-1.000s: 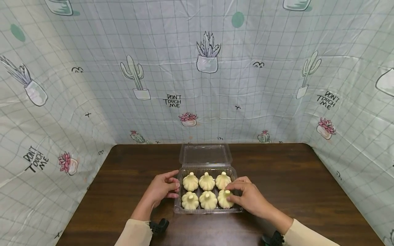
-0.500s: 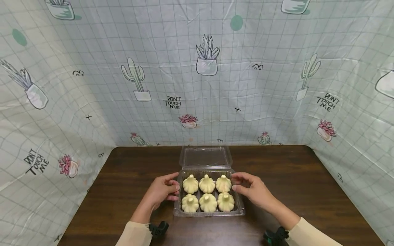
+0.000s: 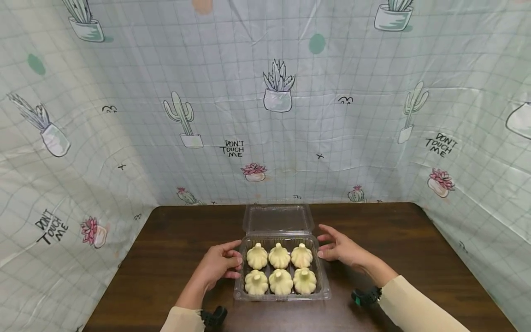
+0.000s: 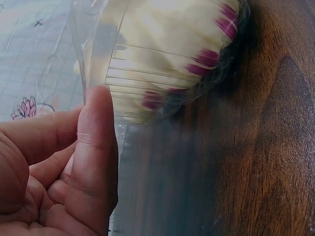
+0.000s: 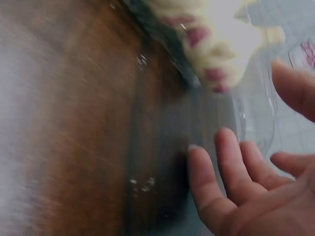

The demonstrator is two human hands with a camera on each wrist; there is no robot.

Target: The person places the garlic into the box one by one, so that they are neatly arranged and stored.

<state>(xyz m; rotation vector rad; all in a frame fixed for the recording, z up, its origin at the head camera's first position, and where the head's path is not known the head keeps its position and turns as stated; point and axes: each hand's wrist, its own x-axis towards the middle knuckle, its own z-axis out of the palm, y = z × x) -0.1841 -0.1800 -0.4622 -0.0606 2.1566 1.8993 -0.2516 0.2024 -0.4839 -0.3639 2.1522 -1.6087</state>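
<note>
A transparent plastic clamshell container [image 3: 283,297] stands on the table with its lid [image 3: 278,219] folded back. Inside, whole garlic bulbs [image 3: 280,281] sit in two rows, stems up; the side views show purple streaks low on their skins. My left hand [image 3: 215,266] is at the container's left side, and in the left wrist view the thumb [image 4: 96,147] and fingers pinch its rim. My right hand [image 3: 342,249] is by the right side with its fingers spread, holding nothing. In the right wrist view the fingertips point toward the container's side wall.
The dark wood-grain table [image 3: 186,226] reaches back to a hanging cloth [image 3: 224,97] printed with cacti, which also lines both sides. A dark wrist strap with a small device [image 3: 213,317] is on each forearm.
My right hand has let go of the front right garlic bulb and moved back and outward, past the container's right edge. My left hand stays at the left rim. The head view has tilted up slightly.
</note>
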